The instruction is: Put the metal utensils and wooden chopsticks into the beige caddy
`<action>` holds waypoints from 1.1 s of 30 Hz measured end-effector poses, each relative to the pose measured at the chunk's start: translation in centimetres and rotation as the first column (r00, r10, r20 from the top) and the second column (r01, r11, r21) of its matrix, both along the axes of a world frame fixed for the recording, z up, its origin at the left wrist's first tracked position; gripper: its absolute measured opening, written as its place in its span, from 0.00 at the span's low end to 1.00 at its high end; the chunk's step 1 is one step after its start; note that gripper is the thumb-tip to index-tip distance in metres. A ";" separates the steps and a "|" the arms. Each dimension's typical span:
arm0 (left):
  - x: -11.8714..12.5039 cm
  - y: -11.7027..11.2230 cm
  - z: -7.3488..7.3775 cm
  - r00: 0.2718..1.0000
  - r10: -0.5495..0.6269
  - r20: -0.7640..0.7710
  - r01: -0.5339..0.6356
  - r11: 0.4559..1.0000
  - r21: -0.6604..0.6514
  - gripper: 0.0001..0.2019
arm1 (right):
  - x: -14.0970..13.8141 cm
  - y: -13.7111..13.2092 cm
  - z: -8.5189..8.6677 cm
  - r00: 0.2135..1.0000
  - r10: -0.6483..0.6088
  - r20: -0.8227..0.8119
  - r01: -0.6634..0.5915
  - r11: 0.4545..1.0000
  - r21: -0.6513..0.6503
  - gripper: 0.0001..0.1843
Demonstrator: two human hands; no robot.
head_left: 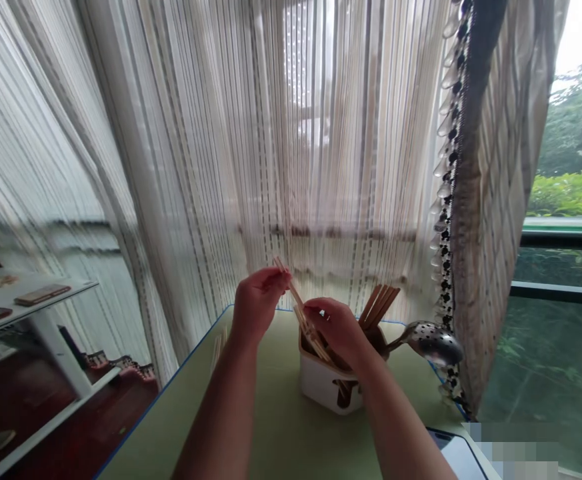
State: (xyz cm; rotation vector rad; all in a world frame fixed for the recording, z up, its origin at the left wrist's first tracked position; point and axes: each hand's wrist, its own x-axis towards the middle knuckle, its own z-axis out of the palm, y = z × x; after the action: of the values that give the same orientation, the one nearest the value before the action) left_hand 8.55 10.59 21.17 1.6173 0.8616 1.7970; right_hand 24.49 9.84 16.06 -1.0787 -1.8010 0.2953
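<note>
My left hand (258,300) pinches the upper part of thin, light wooden chopsticks (295,291), which slant down to the right. At their lower part, the fingers of my right hand (337,327) are closed around them, just above a white utensil holder (321,387). Inside the holder lean more light chopsticks (315,341), partly covered by my right hand. Darker, thicker chopsticks (381,305) stand upright at its back right. A metal slotted spoon (431,343) sticks out over the right rim. Several light sticks (218,348) lie on the table beyond my left forearm.
The green tabletop (281,427) has a blue edge and stands against a striped sheer curtain (201,167). A phone-like dark object with a white sheet (463,459) lies at the front right. To the left is a white side table (78,288) holding flat items.
</note>
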 end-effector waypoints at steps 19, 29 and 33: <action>0.0 1.5 -1.1 0.999 0.021 -0.047 -0.023 0.998 -0.051 0.15 | 1.4 1.8 -2.1 0.972 0.151 -0.179 -0.197 0.942 -0.273 0.14; 0.6 1.1 -1.2 0.990 -0.050 -0.130 0.037 0.995 -0.097 0.20 | 1.8 1.8 -1.5 0.999 0.040 0.016 -0.037 0.983 -0.181 0.09; 0.4 1.2 -1.2 0.985 -0.069 -0.158 0.050 0.992 -0.120 0.18 | 1.8 1.8 -1.3 0.997 -0.047 0.058 0.055 0.987 -0.150 0.10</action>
State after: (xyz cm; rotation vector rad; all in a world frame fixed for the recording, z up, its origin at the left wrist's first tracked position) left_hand 8.92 11.83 19.99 1.7128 0.9608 1.5617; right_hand 26.30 11.63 14.75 -1.2480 -1.8190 0.3798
